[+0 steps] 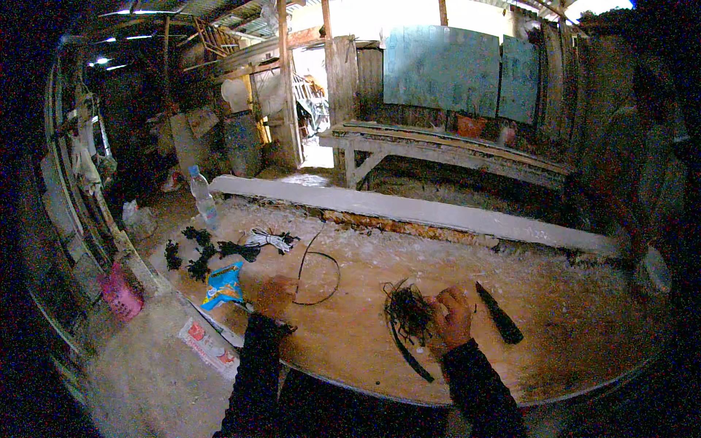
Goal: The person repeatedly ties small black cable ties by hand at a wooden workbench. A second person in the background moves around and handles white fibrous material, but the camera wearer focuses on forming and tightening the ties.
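My right hand (454, 319) is closed at the right edge of a tangled bundle of thin black strands (406, 310), its fingers curled against it on the wooden tabletop (343, 343). A flat black strip (412, 358) trails from under the bundle toward the near edge. To the right of that hand lies a dark knife-shaped piece (500, 314). My left hand (274, 296) is smeared and dim, so its fingers cannot be made out. It is between a blue and yellow packet (223, 285) and a thin black cord (338, 271) curved in a loop.
Several dark clumps (198, 259) and a white cord bundle (267, 239) lie at the far left of the table. A clear bottle (202, 196) stands behind them. A pale beam (409, 208) runs along the far edge. Beyond is a wooden bench (453, 153); a pink basket (120, 293) sits left.
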### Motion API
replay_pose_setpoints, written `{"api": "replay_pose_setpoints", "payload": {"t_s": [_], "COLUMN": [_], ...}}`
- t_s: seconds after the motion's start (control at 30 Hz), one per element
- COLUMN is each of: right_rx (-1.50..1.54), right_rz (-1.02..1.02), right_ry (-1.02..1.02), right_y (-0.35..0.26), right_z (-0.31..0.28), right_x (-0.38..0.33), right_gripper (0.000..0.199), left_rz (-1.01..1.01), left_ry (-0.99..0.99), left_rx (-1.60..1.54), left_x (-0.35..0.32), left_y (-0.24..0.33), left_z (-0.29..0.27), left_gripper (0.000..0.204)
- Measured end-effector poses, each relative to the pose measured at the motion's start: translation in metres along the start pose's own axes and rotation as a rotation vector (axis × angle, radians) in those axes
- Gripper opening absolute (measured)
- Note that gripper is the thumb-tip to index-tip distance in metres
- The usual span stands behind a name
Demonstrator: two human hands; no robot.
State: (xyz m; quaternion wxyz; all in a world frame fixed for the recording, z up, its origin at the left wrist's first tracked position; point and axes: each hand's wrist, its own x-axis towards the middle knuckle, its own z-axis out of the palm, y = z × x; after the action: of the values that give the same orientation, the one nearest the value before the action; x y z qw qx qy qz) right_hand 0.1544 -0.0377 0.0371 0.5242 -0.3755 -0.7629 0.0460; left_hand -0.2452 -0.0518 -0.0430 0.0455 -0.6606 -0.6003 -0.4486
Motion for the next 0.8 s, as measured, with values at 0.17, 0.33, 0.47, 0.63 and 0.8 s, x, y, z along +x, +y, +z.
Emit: {"api": "replay_pose_setpoints", "payload": {"t_s": [0.17,0.33,0.47,0.63,0.8], "right_rx": [-0.098,-0.027,-0.041,-0.002,-0.017], "right_rz": [-0.035,0.051,-0.006,0.027,0.009], "right_ry": [0.05,0.026,0.051,0.022,0.026], "right_y": [0.001,-0.003,0.002,0.004,0.0], "right_z": [0.003,0.004,0.006,0.006,0.003], "right_x": [-0.003,-0.005,-0.005,-0.008,-0.005], "right_gripper": [0.015,0.016,0.017,0.016,0.017], "left_rz": [-0.026,-0.135,-0.215,-0.244,-0.126], "left_ry": [0.028,-0.002,-0.123,-0.091,-0.25], "left_rx": [0.038,0.204,0.33,0.132,0.007], "left_x": [-0.013,-0.003,0.002,-0.001,-0.005], "left_y": [-0.004,0.009,0.009,-0.001,-0.006], "left_z": [0.021,0.015,0.01,0.013,0.001], "left_gripper": [0.02,0.016,0.006,0.003,0.003]}}
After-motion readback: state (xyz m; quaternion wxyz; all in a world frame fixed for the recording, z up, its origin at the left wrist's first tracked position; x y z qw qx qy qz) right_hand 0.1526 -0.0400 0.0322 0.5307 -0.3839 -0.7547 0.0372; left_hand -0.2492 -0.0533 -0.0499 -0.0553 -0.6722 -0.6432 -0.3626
